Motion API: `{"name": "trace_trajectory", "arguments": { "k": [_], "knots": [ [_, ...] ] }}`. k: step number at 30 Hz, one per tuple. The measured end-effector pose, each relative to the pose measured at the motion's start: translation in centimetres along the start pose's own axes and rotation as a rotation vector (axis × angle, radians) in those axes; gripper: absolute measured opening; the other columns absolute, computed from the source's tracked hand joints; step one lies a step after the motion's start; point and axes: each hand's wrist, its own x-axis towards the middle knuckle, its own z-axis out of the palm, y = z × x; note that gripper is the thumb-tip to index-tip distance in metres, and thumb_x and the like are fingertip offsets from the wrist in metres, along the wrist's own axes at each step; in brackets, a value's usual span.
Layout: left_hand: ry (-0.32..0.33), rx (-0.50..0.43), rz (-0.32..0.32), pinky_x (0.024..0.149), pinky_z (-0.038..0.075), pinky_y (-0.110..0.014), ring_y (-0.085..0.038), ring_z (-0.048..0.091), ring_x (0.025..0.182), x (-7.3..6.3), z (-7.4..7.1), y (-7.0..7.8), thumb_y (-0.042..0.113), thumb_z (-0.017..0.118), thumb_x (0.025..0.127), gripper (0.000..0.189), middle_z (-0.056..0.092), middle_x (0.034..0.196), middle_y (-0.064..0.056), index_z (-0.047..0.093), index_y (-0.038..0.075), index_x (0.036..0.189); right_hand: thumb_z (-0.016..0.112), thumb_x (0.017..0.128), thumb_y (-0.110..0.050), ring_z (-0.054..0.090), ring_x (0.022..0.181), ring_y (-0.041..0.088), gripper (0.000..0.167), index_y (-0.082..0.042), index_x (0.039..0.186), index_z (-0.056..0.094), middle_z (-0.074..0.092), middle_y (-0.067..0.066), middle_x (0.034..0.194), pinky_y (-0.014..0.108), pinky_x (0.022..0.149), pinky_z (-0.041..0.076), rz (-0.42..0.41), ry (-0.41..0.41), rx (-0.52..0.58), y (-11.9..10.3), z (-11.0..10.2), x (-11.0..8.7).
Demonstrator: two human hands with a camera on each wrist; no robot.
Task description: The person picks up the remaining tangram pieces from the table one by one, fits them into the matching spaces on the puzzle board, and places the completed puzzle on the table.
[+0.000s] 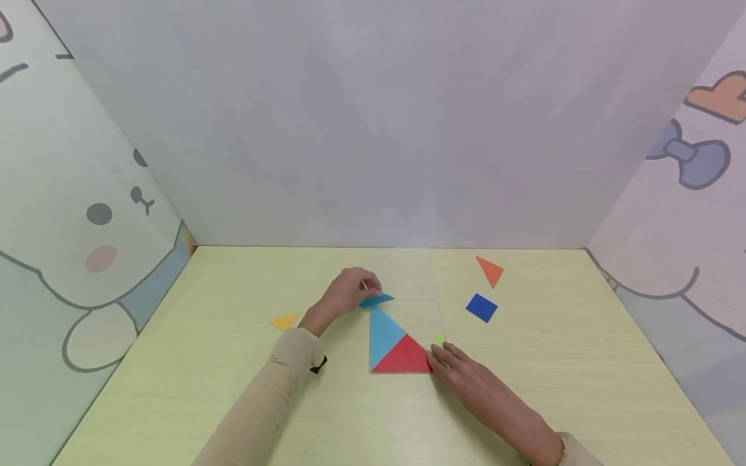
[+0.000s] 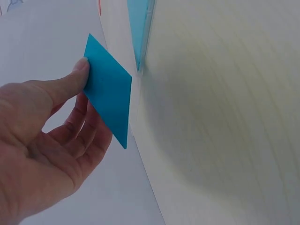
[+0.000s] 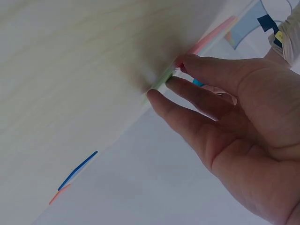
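My left hand (image 1: pixel 348 291) pinches a blue parallelogram tile (image 2: pixel 110 89) between thumb and fingers, holding it above the table beyond the puzzle pieces. Just below it in the head view, a light blue triangle (image 1: pixel 383 338) lies edge to edge with a red triangle (image 1: pixel 403 357). My right hand (image 1: pixel 469 382) has its fingers loosely extended, with the thumb tip at the red triangle's right corner. Its other fingertips are close by a light green piece (image 1: pixel 440 339), which the hand mostly hides. In the right wrist view, the green piece (image 3: pixel 161 79) shows edge-on beside the fingertips.
To the right on the table lie a dark blue square (image 1: pixel 481 308) and an orange triangle (image 1: pixel 491 271). A yellow triangle (image 1: pixel 284 321) is left of my left wrist. Faint straight outlines mark a square area around the pieces. Pale walls (image 1: pixel 384 129) enclose the table's back and sides.
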Motion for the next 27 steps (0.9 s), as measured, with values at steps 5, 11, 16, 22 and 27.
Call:
{"name": "trace_trajectory", "arguments": {
  "k": [5, 11, 16, 22, 27],
  "knots": [
    [-0.019, 0.007, 0.009, 0.08, 0.053, -0.03, -0.016, 0.06, 0.085, 0.4, 0.5, 0.5, 0.017, 0.076, 0.095, 0.007, 0.069, 0.087, 0.002, 0.077, 0.01, 0.095, 0.077, 0.081, 0.015, 0.059, 0.125, 0.039, 0.052, 0.003, 0.131, 0.067, 0.063, 0.018, 0.135, 0.039, 0.088, 0.059, 0.002, -0.002, 0.008, 0.0, -0.1, 0.0],
    [-0.039, 0.02, 0.02, 0.079, 0.053, -0.03, -0.017, 0.06, 0.085, 0.8, 0.9, 1.0, 0.017, 0.075, 0.095, 0.005, 0.068, 0.089, 0.002, 0.077, 0.011, 0.095, 0.078, 0.081, 0.013, 0.059, 0.126, 0.039, 0.053, 0.002, 0.131, 0.066, 0.062, 0.018, 0.135, 0.039, 0.088, 0.059, 0.012, -0.02, 0.013, 0.0, -0.2, 0.0],
    [-0.062, 0.008, 0.04, 0.08, 0.053, -0.03, -0.017, 0.06, 0.087, 1.2, 1.1, 1.6, 0.015, 0.075, 0.095, 0.005, 0.069, 0.09, 0.001, 0.077, 0.011, 0.097, 0.079, 0.08, 0.013, 0.059, 0.125, 0.039, 0.053, 0.003, 0.131, 0.067, 0.062, 0.018, 0.135, 0.039, 0.088, 0.059, 0.016, -0.013, 0.021, 0.1, -0.2, 0.0],
    [-0.089, 0.029, 0.068, 0.079, 0.053, -0.028, -0.016, 0.061, 0.088, 1.6, 1.7, 2.2, 0.014, 0.074, 0.096, 0.005, 0.069, 0.091, 0.001, 0.078, 0.011, 0.097, 0.08, 0.079, 0.012, 0.059, 0.126, 0.04, 0.055, 0.003, 0.132, 0.066, 0.062, 0.019, 0.135, 0.04, 0.087, 0.059, 0.03, -0.031, 0.037, 0.0, -0.2, 0.0],
    [-0.098, 0.052, 0.066, 0.079, 0.053, -0.028, -0.015, 0.06, 0.088, 1.8, 2.4, 2.5, 0.014, 0.074, 0.096, 0.004, 0.068, 0.091, 0.002, 0.078, 0.011, 0.097, 0.08, 0.08, 0.012, 0.058, 0.126, 0.039, 0.055, 0.003, 0.132, 0.066, 0.062, 0.019, 0.136, 0.04, 0.088, 0.059, 0.035, -0.038, 0.036, -0.1, -0.2, 0.0]
  ]
}}
